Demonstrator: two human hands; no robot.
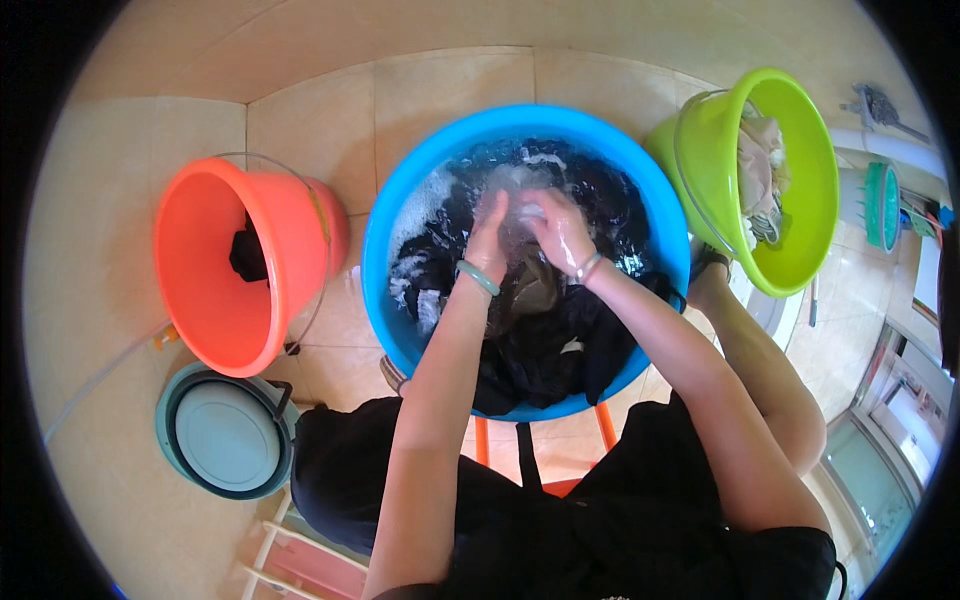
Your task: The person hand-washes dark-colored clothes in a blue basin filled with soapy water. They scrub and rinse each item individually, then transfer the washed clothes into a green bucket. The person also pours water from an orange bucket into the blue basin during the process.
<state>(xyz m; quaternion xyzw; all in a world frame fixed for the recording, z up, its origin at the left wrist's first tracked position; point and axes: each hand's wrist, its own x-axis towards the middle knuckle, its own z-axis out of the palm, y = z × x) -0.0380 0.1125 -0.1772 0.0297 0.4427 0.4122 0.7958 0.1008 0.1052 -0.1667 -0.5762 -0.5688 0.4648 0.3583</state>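
My left hand and my right hand face each other over a blue basin of soapy water. Both have their fingers curled inward. Splashing water and blur hide what is between them. Just below my hands, a brownish wet cloth rises out of the water. Dark clothes fill much of the basin, with their near part bunched against its front wall. White suds float along the left side. A pale green bangle circles my left wrist, and another band sits on my right.
An orange bucket with a dark cloth inside tilts at the left. Below it lies a grey-green folding bucket. At the right, a lime green bucket holds light-coloured clothes. Orange legs show under the basin.
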